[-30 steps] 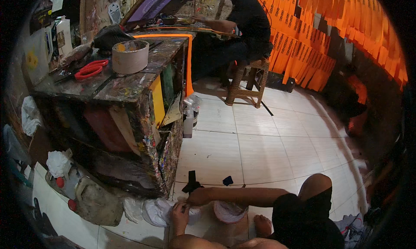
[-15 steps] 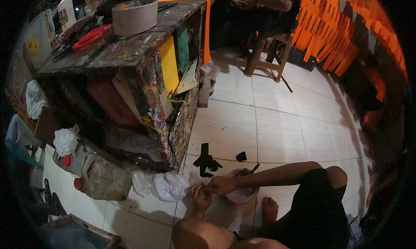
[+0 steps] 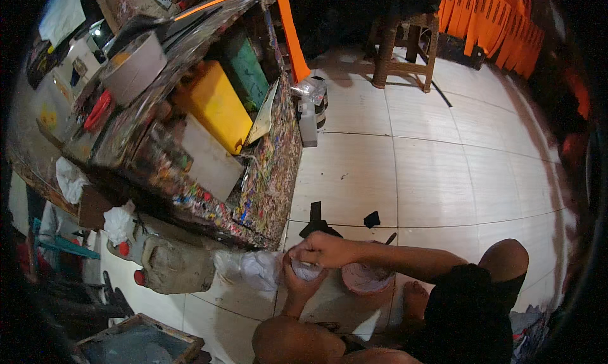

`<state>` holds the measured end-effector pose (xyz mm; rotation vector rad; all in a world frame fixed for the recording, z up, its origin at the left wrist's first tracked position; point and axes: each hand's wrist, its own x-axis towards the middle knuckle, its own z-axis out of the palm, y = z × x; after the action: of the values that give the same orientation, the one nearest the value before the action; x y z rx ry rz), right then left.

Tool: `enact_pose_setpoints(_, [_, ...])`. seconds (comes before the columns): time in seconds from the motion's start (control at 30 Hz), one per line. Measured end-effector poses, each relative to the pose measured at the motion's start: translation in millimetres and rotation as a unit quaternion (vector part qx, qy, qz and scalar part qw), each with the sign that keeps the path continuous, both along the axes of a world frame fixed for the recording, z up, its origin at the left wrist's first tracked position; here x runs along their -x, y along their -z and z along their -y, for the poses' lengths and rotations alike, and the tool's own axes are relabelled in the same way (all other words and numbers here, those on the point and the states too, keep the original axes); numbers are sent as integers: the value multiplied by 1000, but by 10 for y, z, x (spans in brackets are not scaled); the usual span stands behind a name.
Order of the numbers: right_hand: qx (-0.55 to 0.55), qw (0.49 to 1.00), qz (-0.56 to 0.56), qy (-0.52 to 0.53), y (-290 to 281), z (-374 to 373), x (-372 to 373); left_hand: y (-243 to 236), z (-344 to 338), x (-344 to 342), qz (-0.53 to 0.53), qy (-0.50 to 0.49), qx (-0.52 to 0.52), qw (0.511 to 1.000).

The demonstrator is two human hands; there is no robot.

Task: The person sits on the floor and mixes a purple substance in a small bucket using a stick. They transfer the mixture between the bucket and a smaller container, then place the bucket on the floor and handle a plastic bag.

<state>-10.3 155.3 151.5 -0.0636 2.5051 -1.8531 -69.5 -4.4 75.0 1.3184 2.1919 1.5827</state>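
Observation:
My left hand curls round a small round whitish container, low in the middle of the view. Over its top lies my right hand, fingers bent and drawn together. What those fingers hold, if anything, is hidden. Under my right forearm stands a pink tub with pale stuff inside, and a dark handle sticks up at its far side. A bunched white plastic bag sits just left of my left hand. Black scraps lie on the tiles beyond my right hand.
A paint-crusted bench with coloured boards stands at the left. Beside me are a dirty jerrycan with a red cap and a framed screen. A brown stool stands far off, near hanging orange strips.
The view has tilted and shifted. My right hand has moved over the top of the left, and the whitish container now shows between them.

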Motion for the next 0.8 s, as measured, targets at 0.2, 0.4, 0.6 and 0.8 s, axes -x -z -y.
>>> enact_pose_setpoints(0.2, [-40,945,-96,310,-681,-1300,-188,-921,-1089,364,309,72,36,948])
enact_pose_setpoints(0.4, [399,857,-147,292,379,-2109,-392,-1340,-2832,328,285,94,98,949])
enact_pose_setpoints(0.6, [473,749,-234,400,333,-3268,51,-1261,-2557,172,-13,89,67,994])
enact_pose_setpoints(0.8, [327,716,-374,490,-418,-4723,1765,592,-293,279,426,45,371,824])
